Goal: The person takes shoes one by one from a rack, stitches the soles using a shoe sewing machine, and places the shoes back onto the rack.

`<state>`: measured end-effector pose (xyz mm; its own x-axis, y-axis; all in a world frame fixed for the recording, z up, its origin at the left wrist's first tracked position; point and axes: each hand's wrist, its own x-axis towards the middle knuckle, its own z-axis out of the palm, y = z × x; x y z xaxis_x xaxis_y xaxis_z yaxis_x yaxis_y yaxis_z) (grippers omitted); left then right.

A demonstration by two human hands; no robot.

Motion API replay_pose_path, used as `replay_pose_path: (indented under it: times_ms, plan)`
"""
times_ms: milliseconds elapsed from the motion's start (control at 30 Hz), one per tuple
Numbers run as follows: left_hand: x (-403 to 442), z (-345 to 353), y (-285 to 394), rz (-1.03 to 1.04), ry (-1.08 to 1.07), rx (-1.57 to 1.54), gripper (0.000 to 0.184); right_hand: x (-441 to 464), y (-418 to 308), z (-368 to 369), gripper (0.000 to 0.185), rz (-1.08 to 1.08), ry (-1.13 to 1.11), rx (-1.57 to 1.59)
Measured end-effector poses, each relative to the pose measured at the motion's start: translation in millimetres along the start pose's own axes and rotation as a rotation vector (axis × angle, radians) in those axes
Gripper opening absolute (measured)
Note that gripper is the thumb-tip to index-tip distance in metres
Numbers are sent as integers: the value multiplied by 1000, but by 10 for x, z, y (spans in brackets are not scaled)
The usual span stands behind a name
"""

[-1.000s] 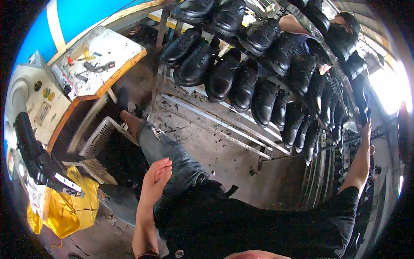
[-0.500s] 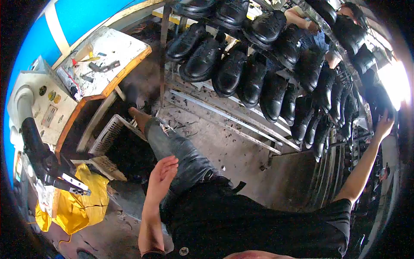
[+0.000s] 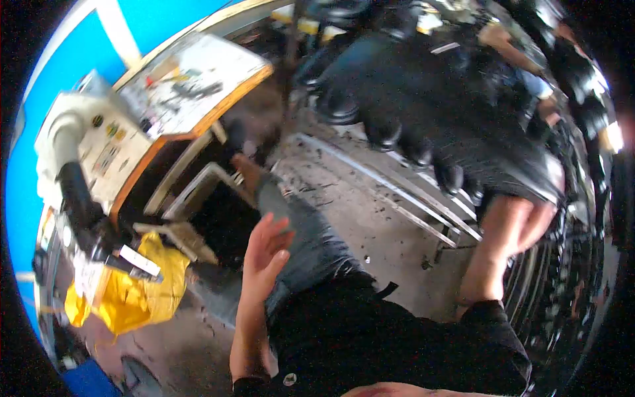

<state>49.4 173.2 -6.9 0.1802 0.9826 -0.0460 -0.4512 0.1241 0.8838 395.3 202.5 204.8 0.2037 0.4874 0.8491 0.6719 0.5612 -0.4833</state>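
My left hand (image 3: 266,248) is raised over my lap, palm up, with its fingers and thumb apart and nothing in it. Close to the camera on the right, my right hand (image 3: 539,221) grips one end of a large black shoe (image 3: 423,99), whose outline is blurred by motion. Most of my right fingers are hidden behind the shoe. The shoe covers much of the rack, where further black shoes (image 3: 338,109) show below its edge.
At the left are a worktable (image 3: 231,59) with small tools, a machine with a black arm (image 3: 79,198), a yellow bag (image 3: 155,284) and a crate (image 3: 208,172). Metal rack bars (image 3: 383,178) cross the middle. A co-worker's arm (image 3: 506,49) shows behind the rack.
My right hand has come back from the far right of the rack with a black shoe, now near the camera. My left hand has opened its fingers. The view has shifted.
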Motion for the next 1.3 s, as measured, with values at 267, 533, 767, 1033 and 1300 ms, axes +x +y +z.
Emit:
replay_pose_path:
  times_ms: [267,533,767,1033,1300]
  plan:
    - [-398,-463,364,225,583,-177,101,-1635,476,1615,77,1054,-640,1123]
    - [-591,-564,841,284,501,179,116,-1862,635,2215,99,1189,-798,1236]
    - [-613,-712,815,424,542,259,120,-1520,533,2395,84,896,-763,1024]
    - [-861,-944,494,387,848,18,121,-1171,66,2623,84,619,-893,917]
    - [-1020,-1090,705,487,813,-142,135,-1298,-327,2962,88,570,-1126,1149]
